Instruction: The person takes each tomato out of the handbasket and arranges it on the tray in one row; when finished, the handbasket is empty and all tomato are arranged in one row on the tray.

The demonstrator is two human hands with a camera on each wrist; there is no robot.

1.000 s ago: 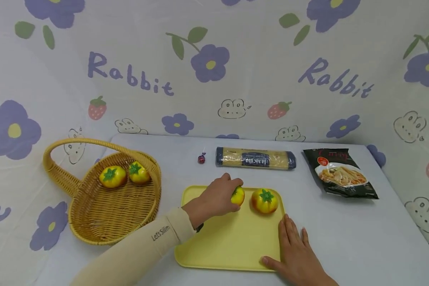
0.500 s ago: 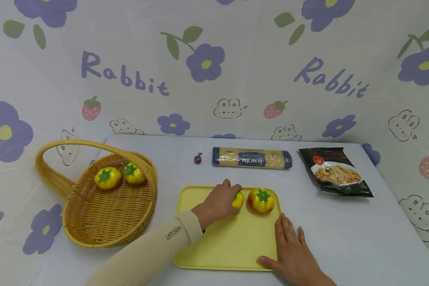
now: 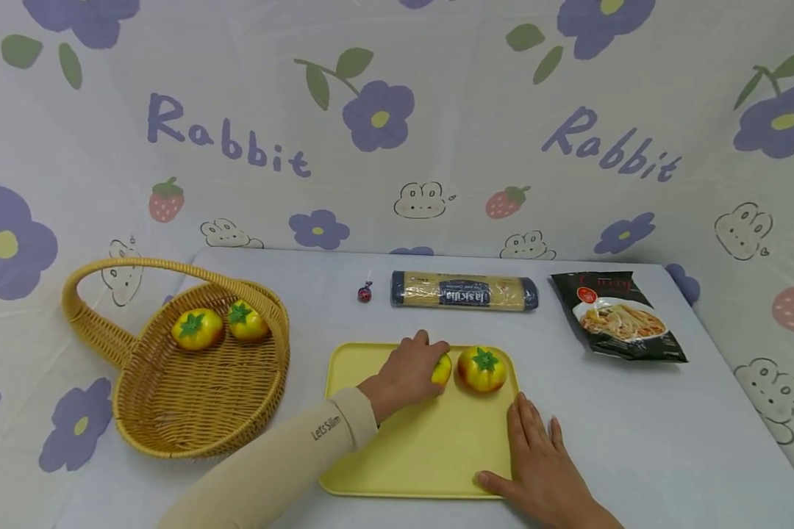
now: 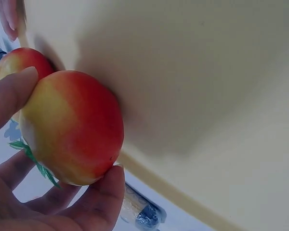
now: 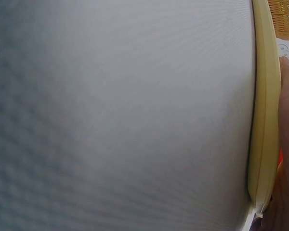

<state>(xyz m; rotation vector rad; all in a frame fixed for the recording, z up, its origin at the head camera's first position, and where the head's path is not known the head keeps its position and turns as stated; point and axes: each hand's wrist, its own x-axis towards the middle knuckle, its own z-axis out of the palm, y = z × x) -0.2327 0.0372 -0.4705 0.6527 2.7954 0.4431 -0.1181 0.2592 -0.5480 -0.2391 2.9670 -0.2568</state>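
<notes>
My left hand (image 3: 406,372) reaches over the far part of a yellow tray (image 3: 430,455) and grips a yellow-red tomato (image 4: 77,127) with a green leafy top. In the left wrist view the thumb is on one side and the fingertips on the other. A second tomato (image 3: 481,369) sits just right of it in the tray's far right corner. My right hand (image 3: 545,470) rests at the tray's right edge, fingers straight along the rim and thumb over the near right corner. The right wrist view shows mostly white tabletop, with the tray's side (image 5: 265,110) beside the hand.
A wicker basket (image 3: 198,411) with a tall handle stands left, holding two similar tomatoes (image 3: 198,328). Behind the tray lie a wrapped lollipop (image 3: 365,293) and a pasta packet (image 3: 465,291). A black food bag (image 3: 618,316) lies at the back right.
The head view has shifted slightly, so everything appears a little further left. The left hand keeps its grip on the tomato over the tray; the right hand stays at the tray's edge.
</notes>
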